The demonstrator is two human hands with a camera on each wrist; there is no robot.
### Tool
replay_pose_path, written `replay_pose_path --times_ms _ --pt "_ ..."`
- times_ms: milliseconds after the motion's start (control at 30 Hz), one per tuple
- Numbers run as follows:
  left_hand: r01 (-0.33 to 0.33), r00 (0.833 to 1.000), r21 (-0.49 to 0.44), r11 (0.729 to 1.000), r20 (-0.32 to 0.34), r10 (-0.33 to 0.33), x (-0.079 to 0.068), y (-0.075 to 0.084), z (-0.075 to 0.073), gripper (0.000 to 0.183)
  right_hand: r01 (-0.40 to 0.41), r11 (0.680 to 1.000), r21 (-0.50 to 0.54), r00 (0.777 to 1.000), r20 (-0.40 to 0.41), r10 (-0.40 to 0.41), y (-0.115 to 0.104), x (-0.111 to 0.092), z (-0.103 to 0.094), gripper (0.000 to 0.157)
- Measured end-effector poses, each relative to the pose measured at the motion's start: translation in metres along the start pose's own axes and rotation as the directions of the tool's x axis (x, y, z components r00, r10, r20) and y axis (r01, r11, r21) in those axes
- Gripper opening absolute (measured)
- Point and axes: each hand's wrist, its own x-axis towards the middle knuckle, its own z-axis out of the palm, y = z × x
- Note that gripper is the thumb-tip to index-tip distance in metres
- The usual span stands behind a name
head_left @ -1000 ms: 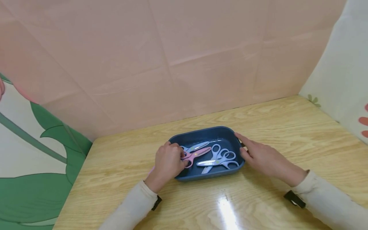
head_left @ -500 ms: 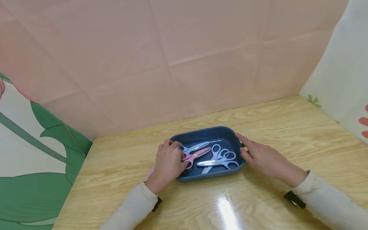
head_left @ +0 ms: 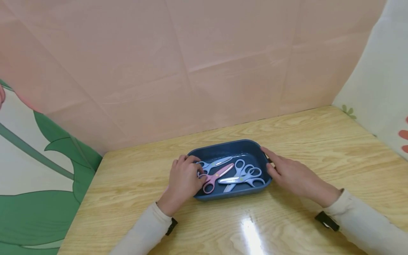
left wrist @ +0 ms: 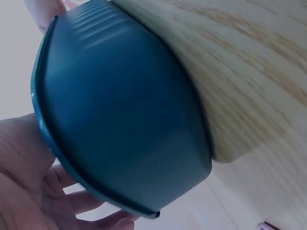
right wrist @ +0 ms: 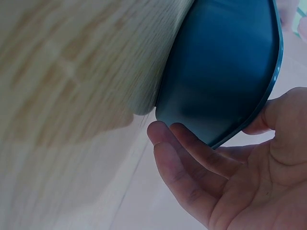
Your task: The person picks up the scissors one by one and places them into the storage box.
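A dark blue tray (head_left: 220, 196) with rounded corners stands on the wooden table, several scissors lying inside it. My left hand (head_left: 185, 177) reaches over the tray's left end, its fingers loosely bent and spread inside the rim. Right at its fingertips are the handle loops of a pink pair of scissors (head_left: 216, 175); one loop is partly hidden. Behind these lie light blue scissors (head_left: 220, 162), and to the right another light blue pair (head_left: 239, 180) crosses a third. My right hand (head_left: 291, 175) grips the tray's right end, its thumb and fingers on either side of the rim.
The wooden table (head_left: 127, 191) reaches back to a pinkish sheet (head_left: 191, 71). A sheet with green leaves (head_left: 32, 212) stands at the left and a white one (head_left: 382, 71) at the right. Black straps circle both wrists.
The pink scissors' handle has swung a little toward the front, and one loop now shows whole. My left hand has shifted slightly left. The tray and my right hand have not moved.
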Motion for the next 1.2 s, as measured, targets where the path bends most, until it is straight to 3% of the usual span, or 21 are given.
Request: replay_pose_path --times_ms 233,500,900,1200 --pt "0.055 0.997 -0.033 0.998 -0.055 -0.057 -0.005 -0.006 -0.013 0.014 -0.014 1.000 -0.001 1.000 0.009 0.014 0.001 0.000 0.001 0.058" --pt "0.084 0.988 -0.056 0.995 -0.128 -0.091 -0.011 -0.018 -0.016 0.014 -0.008 1.000 -0.004 1.000 0.003 0.008 0.000 0.000 0.001 0.058" --pt "0.140 0.976 -0.092 0.986 -0.155 -0.153 -0.020 -0.042 -0.025 0.014 -0.008 1.000 -0.010 1.000 0.005 0.008 0.002 0.002 0.002 0.059" --pt "0.182 0.975 -0.073 0.981 -0.117 -0.190 -0.036 -0.062 -0.026 0.018 -0.001 1.000 -0.022 1.000 -0.006 0.001 0.001 0.002 0.001 0.058"
